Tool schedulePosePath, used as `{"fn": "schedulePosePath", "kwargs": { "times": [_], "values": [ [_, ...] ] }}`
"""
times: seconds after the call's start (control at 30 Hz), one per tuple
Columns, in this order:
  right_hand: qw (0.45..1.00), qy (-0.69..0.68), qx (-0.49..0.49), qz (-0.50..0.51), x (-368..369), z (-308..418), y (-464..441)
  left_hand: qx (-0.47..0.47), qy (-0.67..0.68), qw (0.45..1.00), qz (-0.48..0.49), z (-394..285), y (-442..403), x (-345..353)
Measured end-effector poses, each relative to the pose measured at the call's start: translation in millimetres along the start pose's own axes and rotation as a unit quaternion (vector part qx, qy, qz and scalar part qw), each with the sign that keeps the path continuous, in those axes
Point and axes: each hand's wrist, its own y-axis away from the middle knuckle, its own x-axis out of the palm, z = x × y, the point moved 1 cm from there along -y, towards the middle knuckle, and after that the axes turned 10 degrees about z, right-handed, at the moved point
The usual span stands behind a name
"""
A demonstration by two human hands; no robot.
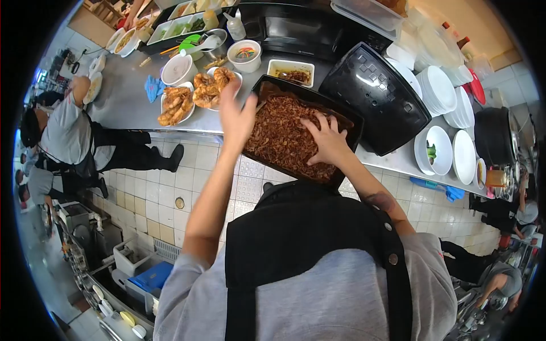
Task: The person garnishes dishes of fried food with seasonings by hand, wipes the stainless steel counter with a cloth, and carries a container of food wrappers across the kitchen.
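A black bin (354,120) full of brown crisp flakes that look like fried shallots (284,128) sits at the counter's front edge, against my apron. My right hand (330,141) rests on the flakes with its fingers spread, the tips slightly sunk in. Over the bin's left rim is my left hand (236,118), smeared by motion, thumb apart from the fingers and nothing visible in it. Just beyond it, fried battered pieces (206,90) lie on a white dish; more fried pieces (177,104) fill a second white dish to the left.
A large black lid (375,99) leans right of the bin. Behind are a tray of dark sauce (291,73) and a tub of rubber bands (245,54). White plates (437,91) are stacked at right. A co-worker (65,133) stands at left.
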Motion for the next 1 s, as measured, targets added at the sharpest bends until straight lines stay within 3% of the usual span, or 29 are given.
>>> {"fn": "schedulePosePath", "kwargs": {
  "times": [0.07, 0.1, 0.17, 0.27, 0.3, 0.37, 0.47, 0.53, 0.6, 0.73, 0.8, 0.9, 1.0],
  "values": [
    [0.998, -0.041, 0.042, -0.019, 0.6, -4.2, 4.4, 0.016, -0.150, 0.984, 0.094, 10.8, -63.0, 33.0],
    [0.999, -0.022, 0.041, 0.006, 11.2, -9.3, -0.8, -0.068, -0.237, 0.956, 0.160, 17.3, -90.9, 51.6],
    [0.997, -0.008, 0.073, 0.023, 12.5, -4.1, -3.5, -0.139, -0.326, 0.886, 0.299, 47.5, -135.3, 82.1],
    [0.994, -0.030, 0.106, 0.025, 9.5, 4.3, -3.0, -0.108, -0.382, 0.794, 0.461, 130.2, -176.5, 128.8],
    [0.993, -0.035, 0.111, 0.022, 12.2, 5.3, -3.4, -0.096, -0.403, 0.781, 0.467, 132.5, -180.7, 130.2],
    [0.990, -0.065, 0.117, 0.034, 19.6, -0.2, -9.6, -0.073, -0.446, 0.752, 0.480, 138.8, -187.5, 132.6],
    [0.984, -0.165, 0.071, -0.008, -4.9, 6.4, 9.8, -0.102, -0.450, 0.793, 0.398, 145.7, -195.8, 136.5],
    [0.990, -0.115, 0.081, 0.008, 3.1, 11.2, 0.4, -0.053, -0.406, 0.791, 0.455, 141.5, -202.0, 123.9],
    [0.992, -0.082, 0.089, 0.018, 5.7, 13.2, -6.9, -0.267, -0.182, 0.873, 0.366, 81.7, -198.3, 93.0],
    [0.991, -0.084, 0.102, 0.031, 10.9, 15.7, -6.8, -0.081, -0.302, 0.920, 0.238, 23.9, -171.1, 46.9],
    [0.988, -0.112, 0.100, 0.032, 19.2, 14.5, -9.8, -0.032, -0.306, 0.932, 0.193, -13.0, -129.1, 21.8],
    [0.988, -0.105, 0.077, 0.079, -8.1, 10.8, 1.7, -0.072, -0.285, 0.935, 0.199, -37.5, -68.4, 0.0],
    [0.979, -0.122, -0.073, -0.146, -34.9, 4.5, 25.5, -0.092, -0.299, 0.931, 0.191, -31.8, -17.8, 3.1]
  ]
}}
